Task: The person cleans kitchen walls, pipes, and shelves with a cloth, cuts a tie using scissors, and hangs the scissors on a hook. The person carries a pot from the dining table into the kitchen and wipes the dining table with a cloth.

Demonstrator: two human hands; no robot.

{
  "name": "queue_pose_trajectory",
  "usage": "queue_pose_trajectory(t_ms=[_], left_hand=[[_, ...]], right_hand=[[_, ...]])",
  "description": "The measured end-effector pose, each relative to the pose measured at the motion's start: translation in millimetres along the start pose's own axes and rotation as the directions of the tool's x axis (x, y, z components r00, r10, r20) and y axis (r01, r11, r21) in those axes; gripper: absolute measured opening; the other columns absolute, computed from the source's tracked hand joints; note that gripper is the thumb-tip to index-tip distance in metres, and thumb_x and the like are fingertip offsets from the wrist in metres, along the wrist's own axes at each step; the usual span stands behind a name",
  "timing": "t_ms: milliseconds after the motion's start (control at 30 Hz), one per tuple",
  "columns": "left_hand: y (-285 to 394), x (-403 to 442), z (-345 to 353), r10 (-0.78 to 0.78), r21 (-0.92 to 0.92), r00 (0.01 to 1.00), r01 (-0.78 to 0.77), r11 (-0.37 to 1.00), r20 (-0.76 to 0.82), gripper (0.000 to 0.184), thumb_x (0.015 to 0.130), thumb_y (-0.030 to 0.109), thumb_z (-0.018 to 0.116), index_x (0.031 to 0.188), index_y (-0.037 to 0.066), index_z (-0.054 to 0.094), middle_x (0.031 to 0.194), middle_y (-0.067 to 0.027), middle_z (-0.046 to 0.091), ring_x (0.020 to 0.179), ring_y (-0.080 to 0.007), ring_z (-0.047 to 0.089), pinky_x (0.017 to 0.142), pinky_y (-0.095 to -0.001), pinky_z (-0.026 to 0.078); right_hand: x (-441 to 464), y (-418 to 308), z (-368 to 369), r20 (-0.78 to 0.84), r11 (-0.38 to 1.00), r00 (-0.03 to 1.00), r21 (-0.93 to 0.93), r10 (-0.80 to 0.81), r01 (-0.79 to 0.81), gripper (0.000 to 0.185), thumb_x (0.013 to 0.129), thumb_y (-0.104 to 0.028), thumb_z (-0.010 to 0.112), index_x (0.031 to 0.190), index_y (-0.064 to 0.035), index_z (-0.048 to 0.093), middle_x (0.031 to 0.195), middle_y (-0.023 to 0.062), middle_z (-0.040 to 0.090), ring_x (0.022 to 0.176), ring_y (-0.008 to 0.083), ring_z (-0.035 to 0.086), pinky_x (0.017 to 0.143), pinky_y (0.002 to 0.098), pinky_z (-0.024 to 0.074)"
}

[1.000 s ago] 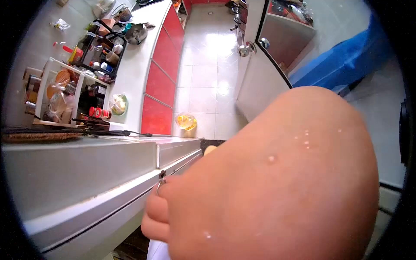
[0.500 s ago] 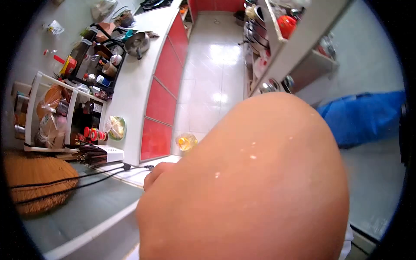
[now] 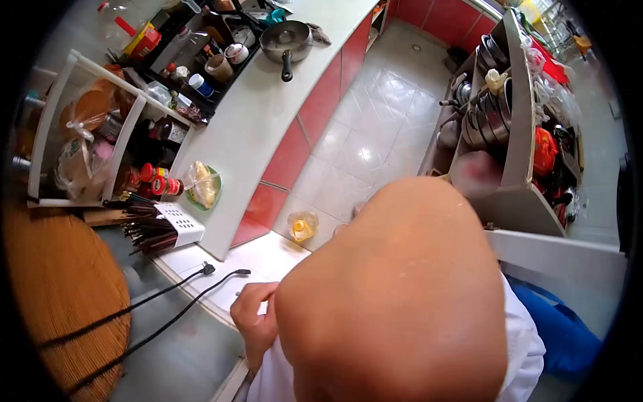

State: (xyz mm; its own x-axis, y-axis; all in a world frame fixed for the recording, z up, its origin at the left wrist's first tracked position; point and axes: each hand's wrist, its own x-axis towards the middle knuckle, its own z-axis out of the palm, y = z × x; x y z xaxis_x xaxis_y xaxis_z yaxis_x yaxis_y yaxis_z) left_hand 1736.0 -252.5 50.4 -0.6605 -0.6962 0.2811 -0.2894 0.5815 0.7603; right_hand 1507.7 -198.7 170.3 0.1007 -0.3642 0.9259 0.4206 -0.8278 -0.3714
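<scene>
My right arm (image 3: 395,288), bent and very close to the camera, covers the lower middle; its hand does not show. Left of it is my left hand (image 3: 256,318), fingers curled and partly covered by the arm. Whatever those fingers hold, if anything, is hidden. The hand is near the edge of a white ledge (image 3: 271,258). Just beyond it lie a black cable plug (image 3: 242,272) and a second plug (image 3: 206,269). A bottle with a yellow cap (image 3: 299,228) stands farther off, past the ledge.
On the left, a counter (image 3: 264,114) bears a saucepan (image 3: 287,43), a green plate (image 3: 203,187) with bagged food, red-lidded jars (image 3: 166,185) and a white chopstick holder (image 3: 179,224). A round straw-coloured mat (image 3: 74,301) is lower left. Shelves with pots (image 3: 487,120) stand right.
The view has swung, so the counter and shelves show more fully. More of my left hand now shows, lower and apart from the plugs. My right arm stays close to the camera.
</scene>
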Motion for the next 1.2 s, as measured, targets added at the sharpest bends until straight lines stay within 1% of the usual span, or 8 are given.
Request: queue_pose_trajectory(t_ms=[167, 400, 567, 700, 767, 933, 1033, 1200], left_hand=[[-4, 57, 36, -0.234, -0.041, 0.966, 0.230, 0.972, -0.114, 0.017, 0.074, -0.007, 0.067, 0.090, 0.000, 0.065, 0.078, -0.0130, 0.066, 0.067, -0.0246, 0.064, 0.061, -0.0296, 0.050], [32, 220, 98, 0.353, -0.359, 0.932, -0.302, 0.883, 0.084, 0.020, 0.082, 0.014, 0.073, 0.096, 0.002, 0.065, 0.083, -0.0105, 0.069, 0.074, -0.0251, 0.065, 0.069, -0.0339, 0.051], [80, 326, 173, 0.462, -0.891, 0.805, 0.168, 0.422, 0.371, 0.124, 0.053, 0.066, 0.082, 0.144, 0.001, 0.028, 0.138, -0.0203, 0.042, 0.125, -0.0293, 0.044, 0.093, -0.0381, 0.045], [114, 387, 216, 0.537, -0.748, 0.756, -0.097, 0.657, 0.374, 0.080, 0.066, 0.024, 0.085, 0.128, -0.003, 0.043, 0.116, -0.0214, 0.056, 0.095, -0.0275, 0.060, 0.075, -0.0331, 0.050], [138, 432, 232, 0.724, -0.781, 0.656, -0.330, 0.531, 0.215, 0.032, 0.074, 0.010, 0.077, 0.097, -0.007, 0.063, 0.087, -0.0190, 0.066, 0.070, -0.0250, 0.063, 0.061, -0.0317, 0.050], [179, 498, 268, 0.724, -0.970, 0.647, 0.152, 0.188, 0.242, 0.021, 0.081, 0.010, 0.064, 0.081, -0.011, 0.064, 0.073, -0.0178, 0.065, 0.059, -0.0240, 0.061, 0.053, -0.0306, 0.048], [174, 552, 295, 0.870, -0.432, -0.250, 0.789, 0.437, 0.424, 0.011, 0.086, 0.012, 0.062, 0.090, 0.001, 0.064, 0.087, -0.0113, 0.063, 0.073, -0.0205, 0.062, 0.057, -0.0359, 0.050], [207, 596, 355, 0.875, -0.996, 0.481, -0.087, -0.008, -0.049, 0.003, 0.085, 0.013, 0.064, 0.087, 0.010, 0.064, 0.092, 0.0003, 0.061, 0.094, -0.0186, 0.056, 0.079, -0.0383, 0.048]], right_hand=[[15, 16, -77, 0.168, 0.994, 0.984, 0.101, -0.058, 0.041, 0.033, 0.094, -0.022, 0.056, 0.066, -0.0054, 0.058, 0.068, 0.0072, 0.058, 0.053, 0.0183, 0.057, 0.044, 0.0275, 0.0388], [0, -14, -205, 0.423, 0.965, 0.903, 0.201, 0.069, -0.168, 0.032, 0.094, -0.024, 0.057, 0.068, -0.0055, 0.060, 0.069, 0.0061, 0.059, 0.052, 0.0167, 0.056, 0.043, 0.0261, 0.0379], [-37, -65, -289, -0.278, 0.601, 0.958, -0.778, -0.069, -0.183, 0.010, 0.077, -0.017, 0.070, 0.077, -0.0064, 0.070, 0.076, 0.0101, 0.064, 0.055, 0.0156, 0.057, 0.046, 0.0265, 0.0408], [-48, -120, -329, -0.388, 0.082, 0.912, -0.922, -0.137, -0.380, 0.016, 0.073, -0.021, 0.074, 0.079, -0.0061, 0.070, 0.074, 0.0064, 0.062, 0.054, 0.0127, 0.054, 0.046, 0.0244, 0.0379], [-56, -138, -337, -0.430, 0.262, 0.880, -0.890, -0.201, -0.374, 0.019, 0.080, -0.018, 0.071, 0.091, -0.0035, 0.066, 0.075, 0.0095, 0.062, 0.056, 0.0152, 0.057, 0.046, 0.0247, 0.0391], [-61, -166, -371, -0.323, 0.481, 0.881, -0.867, -0.345, -0.130, 0.017, 0.087, -0.008, 0.064, 0.104, -0.0035, 0.061, 0.080, 0.0154, 0.064, 0.063, 0.0205, 0.064, 0.048, 0.0242, 0.0436], [-40, -169, -396, -0.356, 0.530, 0.815, -0.845, -0.457, -0.072, 0.033, 0.095, -0.028, 0.056, 0.075, -0.0030, 0.065, 0.074, 0.0080, 0.064, 0.053, 0.0144, 0.056, 0.044, 0.0257, 0.0392], [-40, -145, -494, -0.416, 0.857, 0.789, -0.449, -0.453, 0.255, 0.017, 0.084, -0.007, 0.071, 0.083, 0.0095, 0.064, 0.074, 0.0123, 0.065, 0.055, 0.0177, 0.057, 0.045, 0.0276, 0.0402]])
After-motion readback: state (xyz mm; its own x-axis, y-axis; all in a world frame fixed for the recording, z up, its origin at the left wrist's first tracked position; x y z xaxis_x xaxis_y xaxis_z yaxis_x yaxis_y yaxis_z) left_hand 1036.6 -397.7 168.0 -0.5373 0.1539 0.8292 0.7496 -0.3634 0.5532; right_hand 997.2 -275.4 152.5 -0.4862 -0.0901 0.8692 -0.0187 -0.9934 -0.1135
